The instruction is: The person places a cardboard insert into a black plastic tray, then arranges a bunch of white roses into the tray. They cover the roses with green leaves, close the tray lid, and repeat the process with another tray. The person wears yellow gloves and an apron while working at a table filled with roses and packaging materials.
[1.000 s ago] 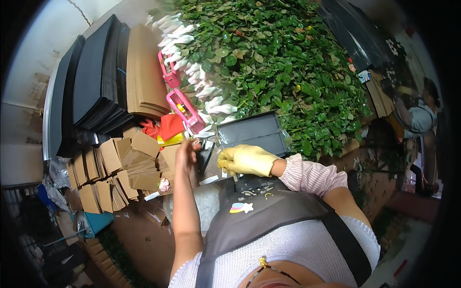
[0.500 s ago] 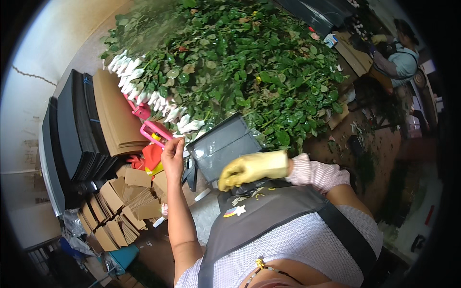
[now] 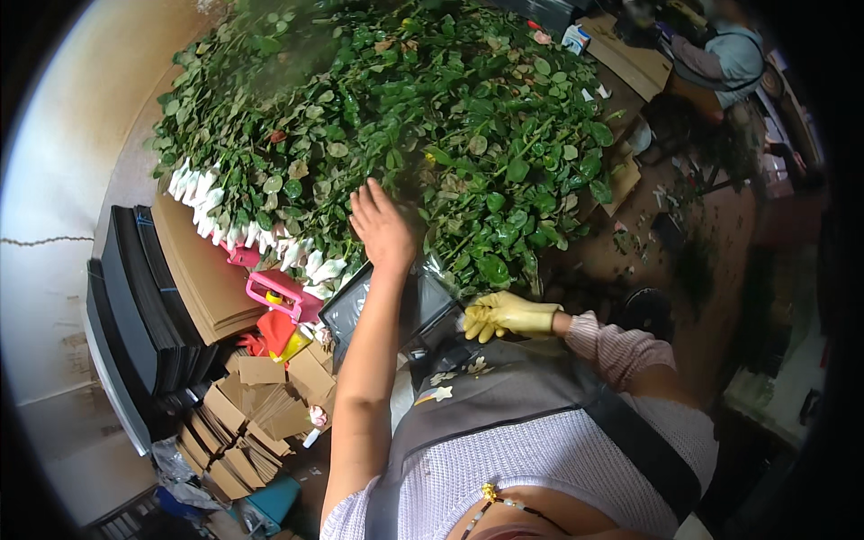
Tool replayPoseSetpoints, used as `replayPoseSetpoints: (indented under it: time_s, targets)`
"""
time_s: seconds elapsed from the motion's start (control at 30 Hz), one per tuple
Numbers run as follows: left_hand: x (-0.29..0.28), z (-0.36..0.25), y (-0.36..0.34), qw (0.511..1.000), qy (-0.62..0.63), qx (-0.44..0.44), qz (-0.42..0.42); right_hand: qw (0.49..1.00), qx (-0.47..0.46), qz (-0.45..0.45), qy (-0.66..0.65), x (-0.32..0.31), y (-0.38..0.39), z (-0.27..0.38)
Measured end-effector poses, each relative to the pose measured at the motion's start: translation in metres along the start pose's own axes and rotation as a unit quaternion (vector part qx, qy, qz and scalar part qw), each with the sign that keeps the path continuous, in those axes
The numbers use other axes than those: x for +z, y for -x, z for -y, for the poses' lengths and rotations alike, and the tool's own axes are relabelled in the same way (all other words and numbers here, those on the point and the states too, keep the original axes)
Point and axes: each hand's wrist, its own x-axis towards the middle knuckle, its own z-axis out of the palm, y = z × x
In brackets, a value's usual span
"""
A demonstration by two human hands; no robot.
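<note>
**One great heap of cut stems, a bare hand reaching in**

One wide heap of leafy green stems point(image 3: 387, 108) fills the upper part of the view, with a band of white-wrapped stem ends point(image 3: 236, 229) along its lower-left edge. The stems' long axes seem to run from those wrapped ends up and right into the foliage, though single stems are hard to follow. The left hand point(image 3: 385, 229), bare, lies flat on the heap's near edge, fingers spread and released, gripping nothing. The right hand point(image 3: 508, 315), in a yellow glove, is loosely curled beside a dark tray point(image 3: 360, 310); I cannot tell whether it holds anything. Judging by the heap's size, most sorting remains. Brown cardboard sheets point(image 3: 202, 270) and black panels point(image 3: 135, 288) stack at left.
</note>
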Motion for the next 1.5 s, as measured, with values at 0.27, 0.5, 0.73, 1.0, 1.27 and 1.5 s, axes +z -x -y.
replayPoseSetpoints:
  time_s: [0.27,0.5,0.73,1.0,1.27,1.5]
  targets:
    - [-0.035,0.035,0.033,0.949,0.289,0.059,-0.116,0.74,-0.551,0.38,0.059,-0.071,-0.185,-0.12]
    - [-0.106,0.086,0.148,0.909,0.329,-0.124,-0.223,0.796,-0.002,0.037,0.605,0.003,0.004,0.059]
    - [-0.082,0.15,0.206,0.727,0.497,-0.409,-0.239,0.718,-0.546,0.118,0.416,0.141,-0.012,0.126]
    - [-0.062,0.208,0.266,0.659,0.557,-0.433,-0.261,0.404,-0.387,0.182,0.809,0.205,-0.16,0.073]
    - [-0.033,0.197,0.219,0.61,0.72,-0.312,0.11,0.523,-0.508,0.067,0.681,0.221,-0.063,0.131]
    - [-0.084,0.114,0.154,0.361,0.907,-0.154,0.151,0.529,-0.518,-0.342,0.579,0.189,0.093,0.112]
